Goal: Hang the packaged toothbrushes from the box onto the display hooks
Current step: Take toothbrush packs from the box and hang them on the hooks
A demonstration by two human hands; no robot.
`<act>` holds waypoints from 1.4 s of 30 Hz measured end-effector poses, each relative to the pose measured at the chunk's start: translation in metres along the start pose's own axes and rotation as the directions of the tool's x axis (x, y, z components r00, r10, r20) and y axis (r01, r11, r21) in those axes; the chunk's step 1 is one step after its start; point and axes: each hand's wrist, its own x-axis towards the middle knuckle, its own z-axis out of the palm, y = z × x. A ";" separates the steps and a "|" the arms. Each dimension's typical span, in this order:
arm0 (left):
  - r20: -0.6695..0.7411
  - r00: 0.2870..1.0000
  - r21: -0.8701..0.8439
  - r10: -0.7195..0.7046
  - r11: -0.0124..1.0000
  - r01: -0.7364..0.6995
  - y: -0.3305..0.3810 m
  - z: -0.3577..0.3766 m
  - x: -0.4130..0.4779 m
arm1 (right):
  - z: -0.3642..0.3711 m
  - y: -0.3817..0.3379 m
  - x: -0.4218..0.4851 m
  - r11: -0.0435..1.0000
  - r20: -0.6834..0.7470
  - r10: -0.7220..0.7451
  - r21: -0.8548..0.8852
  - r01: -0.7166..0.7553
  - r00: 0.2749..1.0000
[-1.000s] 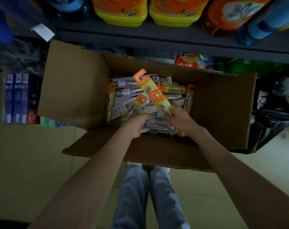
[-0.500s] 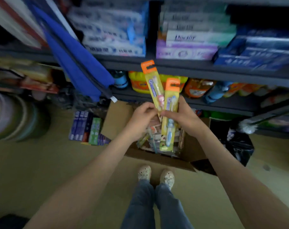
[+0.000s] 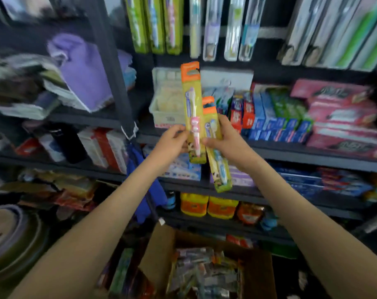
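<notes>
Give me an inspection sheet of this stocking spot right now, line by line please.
Surface: dark shelf boards, stocked throughout.
Job's things: pink toothbrush pack and blue toothbrush pack held up, not yet hung; cardboard box below holds more packs; hanging toothbrushes above.
Clutter: purple cloth, blue cloth.
Grippers: left hand grips the pink pack, right hand the blue one.
Cables: nothing seen.
Surroundings: toothpaste boxes, yellow bottles.

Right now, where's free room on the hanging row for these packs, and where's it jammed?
Widest gap: bare backing between the clear packs and the grey-white packs at right. A dark strip runs under the row, above the white tray. Green packs hang tight; toothpaste boxes fill the shelf below.
</notes>
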 end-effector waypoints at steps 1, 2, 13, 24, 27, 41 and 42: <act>-0.018 0.999 0.012 0.048 0.999 -0.048 0.010 -0.011 0.003 | 0.008 -0.013 0.008 0.999 -0.019 -0.039 -0.015 0.039 0.999; -0.027 0.994 0.042 0.104 0.994 -0.103 0.018 -0.024 0.007 | 0.018 -0.026 0.016 0.997 -0.040 -0.077 -0.025 0.076 0.996; -0.225 0.863 0.124 0.452 0.892 -0.435 0.091 -0.185 0.068 | 0.096 -0.116 0.116 0.937 -0.306 -0.331 -0.215 0.274 0.893; -0.240 0.802 -0.024 0.547 0.823 -0.568 0.139 -0.216 0.142 | 0.058 -0.172 0.181 0.664 -0.388 -0.444 -0.748 0.006 0.807; -0.216 0.793 -0.088 0.570 0.797 -0.597 0.143 -0.212 0.151 | 0.048 -0.181 0.202 0.622 -0.443 -0.447 -0.778 -0.086 0.777; -0.253 0.755 -0.063 0.605 0.768 -0.637 0.145 -0.205 0.158 | 0.024 -0.171 0.243 0.420 -0.410 -0.511 -0.886 -0.197 0.755; -0.248 0.757 -0.066 0.604 0.769 -0.635 0.145 -0.206 0.158 | 0.024 -0.170 0.245 0.417 -0.406 -0.527 -0.889 -0.189 0.747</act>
